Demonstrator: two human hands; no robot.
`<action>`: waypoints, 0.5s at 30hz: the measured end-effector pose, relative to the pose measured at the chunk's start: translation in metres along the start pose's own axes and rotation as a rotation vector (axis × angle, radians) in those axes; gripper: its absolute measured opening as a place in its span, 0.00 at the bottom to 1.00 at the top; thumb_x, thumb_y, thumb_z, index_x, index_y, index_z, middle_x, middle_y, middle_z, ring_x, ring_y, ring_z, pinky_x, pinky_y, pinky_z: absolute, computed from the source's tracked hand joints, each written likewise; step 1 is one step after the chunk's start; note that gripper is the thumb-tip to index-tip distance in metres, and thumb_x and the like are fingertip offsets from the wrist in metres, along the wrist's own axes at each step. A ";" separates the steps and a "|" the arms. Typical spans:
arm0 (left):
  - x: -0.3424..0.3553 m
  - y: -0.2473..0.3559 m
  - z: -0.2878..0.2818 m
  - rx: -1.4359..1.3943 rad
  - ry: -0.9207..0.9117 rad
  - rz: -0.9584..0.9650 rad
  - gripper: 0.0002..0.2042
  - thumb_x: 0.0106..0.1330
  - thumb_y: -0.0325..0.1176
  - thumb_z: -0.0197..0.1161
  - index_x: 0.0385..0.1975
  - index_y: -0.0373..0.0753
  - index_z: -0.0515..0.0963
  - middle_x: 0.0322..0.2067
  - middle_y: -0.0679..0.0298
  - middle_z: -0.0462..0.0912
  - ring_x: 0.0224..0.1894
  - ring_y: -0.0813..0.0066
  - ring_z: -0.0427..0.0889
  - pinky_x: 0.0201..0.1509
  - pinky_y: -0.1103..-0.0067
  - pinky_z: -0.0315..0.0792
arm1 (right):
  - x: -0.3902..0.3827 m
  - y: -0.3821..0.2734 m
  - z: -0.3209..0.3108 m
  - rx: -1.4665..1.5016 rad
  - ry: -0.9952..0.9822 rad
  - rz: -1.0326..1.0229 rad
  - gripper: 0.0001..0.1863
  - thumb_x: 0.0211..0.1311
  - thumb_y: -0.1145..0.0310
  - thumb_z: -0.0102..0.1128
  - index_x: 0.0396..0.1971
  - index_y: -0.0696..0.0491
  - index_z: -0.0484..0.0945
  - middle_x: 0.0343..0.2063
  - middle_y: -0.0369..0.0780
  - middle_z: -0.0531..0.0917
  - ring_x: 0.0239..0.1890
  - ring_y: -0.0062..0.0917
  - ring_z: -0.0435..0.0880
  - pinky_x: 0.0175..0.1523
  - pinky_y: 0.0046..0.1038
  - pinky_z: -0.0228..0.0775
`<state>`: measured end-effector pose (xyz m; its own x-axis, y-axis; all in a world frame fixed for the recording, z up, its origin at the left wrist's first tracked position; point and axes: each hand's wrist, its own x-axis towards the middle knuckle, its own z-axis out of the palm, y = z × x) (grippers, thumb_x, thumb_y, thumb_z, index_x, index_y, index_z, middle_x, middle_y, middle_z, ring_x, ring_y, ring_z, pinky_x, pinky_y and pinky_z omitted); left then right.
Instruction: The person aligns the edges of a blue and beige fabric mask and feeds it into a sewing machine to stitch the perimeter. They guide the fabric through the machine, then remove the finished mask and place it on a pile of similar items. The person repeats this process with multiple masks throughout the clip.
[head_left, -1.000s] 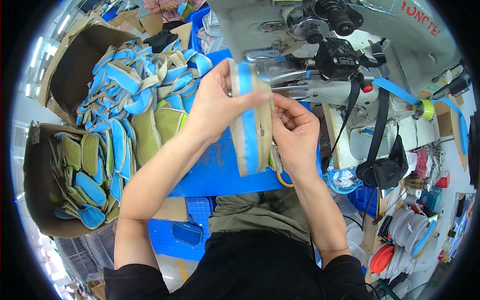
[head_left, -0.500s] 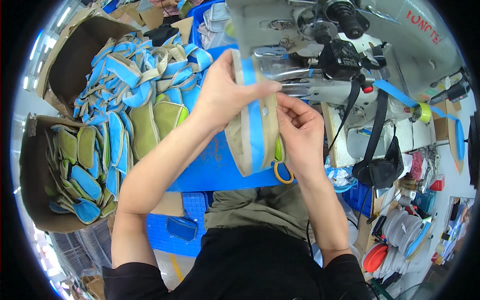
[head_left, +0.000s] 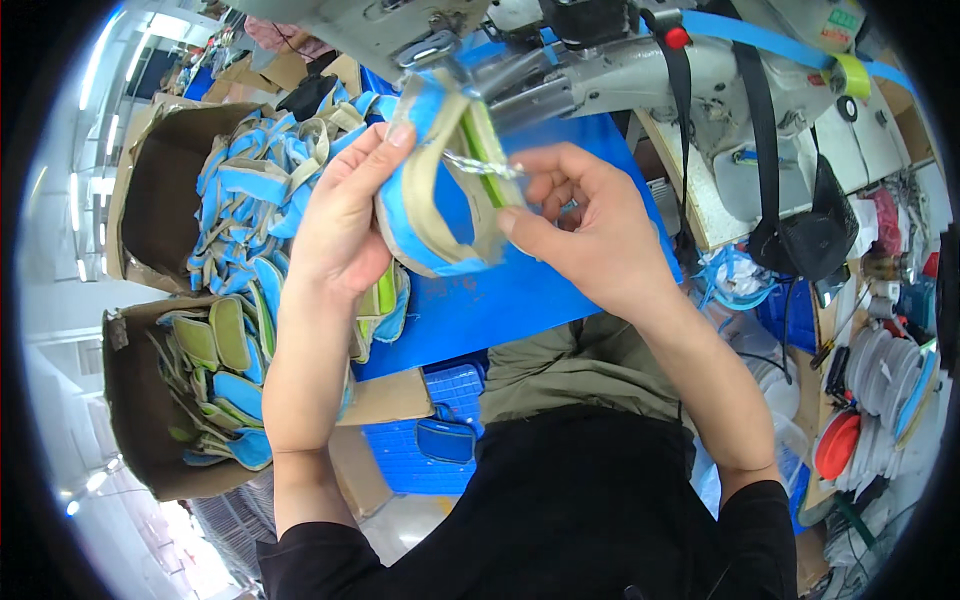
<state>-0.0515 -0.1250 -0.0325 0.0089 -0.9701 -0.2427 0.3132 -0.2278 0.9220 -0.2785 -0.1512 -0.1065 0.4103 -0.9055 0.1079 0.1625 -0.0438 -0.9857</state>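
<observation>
The left hand [head_left: 345, 220] is pinching a looped blue-and-beige fabric band [head_left: 404, 222] above the flat blue tabletop [head_left: 455, 315]; the right hand [head_left: 590, 225] is curling at the band's right edge, pinch unclear. Holding it untwisted is likely helping. Beyond, a grey metal sewing machine [head_left: 625, 85] is standing.

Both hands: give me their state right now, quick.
Left hand: closed, holding the blue and beige fabric loop.
Right hand: fingers curled at the loop's right edge; whether it grips cannot be told.
</observation>
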 end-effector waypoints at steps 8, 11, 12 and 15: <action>-0.001 0.007 0.001 0.239 0.046 0.151 0.13 0.71 0.32 0.70 0.48 0.35 0.77 0.39 0.62 0.88 0.37 0.81 0.88 0.41 0.82 0.83 | 0.002 0.007 -0.012 0.233 -0.106 0.085 0.16 0.64 0.74 0.71 0.50 0.62 0.84 0.30 0.35 0.86 0.28 0.13 0.80 0.33 0.19 0.74; -0.002 0.015 0.004 0.344 0.072 0.223 0.13 0.71 0.31 0.70 0.49 0.34 0.76 0.39 0.61 0.89 0.37 0.80 0.88 0.40 0.83 0.83 | 0.002 -0.005 -0.024 0.278 -0.078 0.110 0.15 0.66 0.75 0.70 0.51 0.62 0.84 0.30 0.35 0.86 0.29 0.11 0.81 0.33 0.17 0.74; -0.003 0.018 0.006 0.375 0.072 0.240 0.14 0.71 0.30 0.70 0.49 0.33 0.76 0.39 0.60 0.89 0.36 0.80 0.88 0.40 0.83 0.83 | 0.002 -0.004 -0.025 0.280 -0.080 0.106 0.15 0.66 0.75 0.70 0.51 0.62 0.84 0.30 0.35 0.86 0.29 0.11 0.81 0.33 0.17 0.73; -0.008 0.000 0.020 0.242 0.121 0.099 0.14 0.71 0.30 0.70 0.50 0.34 0.76 0.39 0.60 0.89 0.36 0.78 0.89 0.40 0.81 0.85 | -0.002 -0.004 -0.019 0.292 -0.089 0.092 0.14 0.66 0.78 0.69 0.50 0.62 0.84 0.30 0.34 0.85 0.28 0.10 0.80 0.32 0.16 0.73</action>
<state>-0.0707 -0.1187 -0.0243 0.1461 -0.9747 -0.1692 0.0697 -0.1605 0.9846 -0.2964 -0.1575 -0.1055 0.5100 -0.8590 0.0440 0.3664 0.1707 -0.9147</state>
